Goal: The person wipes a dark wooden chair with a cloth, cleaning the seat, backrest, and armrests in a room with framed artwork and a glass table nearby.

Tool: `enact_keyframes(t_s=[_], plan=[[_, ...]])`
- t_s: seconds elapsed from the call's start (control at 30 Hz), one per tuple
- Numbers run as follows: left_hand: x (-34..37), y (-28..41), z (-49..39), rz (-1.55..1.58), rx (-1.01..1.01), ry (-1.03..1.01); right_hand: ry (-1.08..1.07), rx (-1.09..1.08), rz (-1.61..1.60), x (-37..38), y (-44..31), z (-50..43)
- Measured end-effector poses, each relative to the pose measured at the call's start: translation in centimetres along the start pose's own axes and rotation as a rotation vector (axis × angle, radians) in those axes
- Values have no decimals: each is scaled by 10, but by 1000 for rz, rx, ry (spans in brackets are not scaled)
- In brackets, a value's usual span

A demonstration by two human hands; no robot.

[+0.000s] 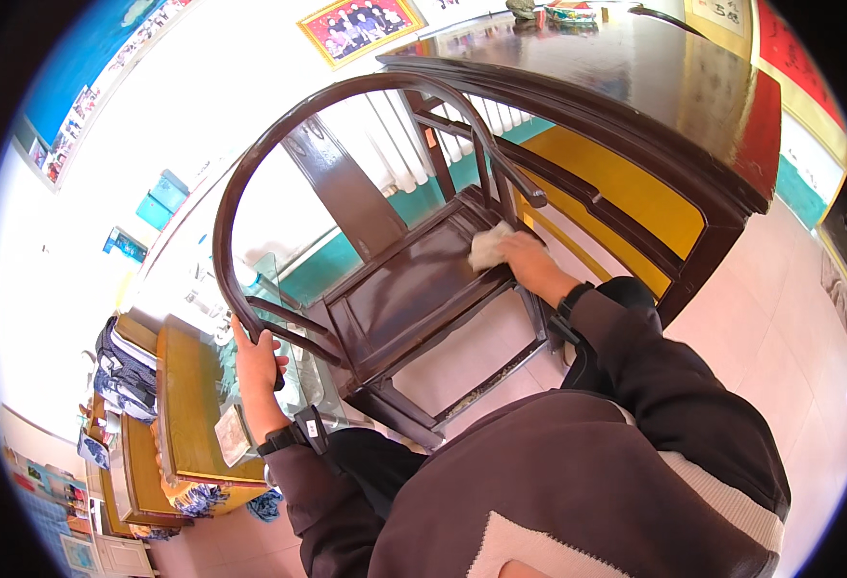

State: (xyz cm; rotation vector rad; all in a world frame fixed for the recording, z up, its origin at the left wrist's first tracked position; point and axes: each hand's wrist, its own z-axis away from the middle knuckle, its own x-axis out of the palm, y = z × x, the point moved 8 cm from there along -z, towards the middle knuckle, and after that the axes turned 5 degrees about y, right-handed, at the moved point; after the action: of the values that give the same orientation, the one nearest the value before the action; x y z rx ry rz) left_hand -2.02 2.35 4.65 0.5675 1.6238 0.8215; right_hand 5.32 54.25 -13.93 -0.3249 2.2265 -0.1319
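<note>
A dark brown wooden armchair [290, 119] with a curved horseshoe-shaped top rail stands before me. My left hand [256, 355] grips the end of its left armrest. Under my right hand [532, 261] a pale cloth [491, 247] is bunched against the right side of the glossy wooden seat [402, 289]. The fingers lie over the cloth and hide part of it. Behind the seat rises a flat back splat [344, 188]. The right armrest ends in the air above my right hand.
A dark wooden table [640, 79] with a yellow panel stands close on the right. To the left are a glass-topped table [308, 383] and a yellow-brown wooden cabinet [203, 404]. A white radiator [394, 137] is behind the chair. Pink tiles [749, 289] cover the floor.
</note>
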Motion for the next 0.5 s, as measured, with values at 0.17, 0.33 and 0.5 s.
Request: enact_keyframes(t_s=[0.17, 0.33, 0.5], plan=[[1, -3, -3, 31, -1, 1, 91, 447, 107, -13, 19, 17], [3, -3, -1, 50, -6, -3, 12, 386, 231, 0, 14, 23], [3, -4, -2, 55, -20, -3, 17, 396, 216, 8, 15, 22]])
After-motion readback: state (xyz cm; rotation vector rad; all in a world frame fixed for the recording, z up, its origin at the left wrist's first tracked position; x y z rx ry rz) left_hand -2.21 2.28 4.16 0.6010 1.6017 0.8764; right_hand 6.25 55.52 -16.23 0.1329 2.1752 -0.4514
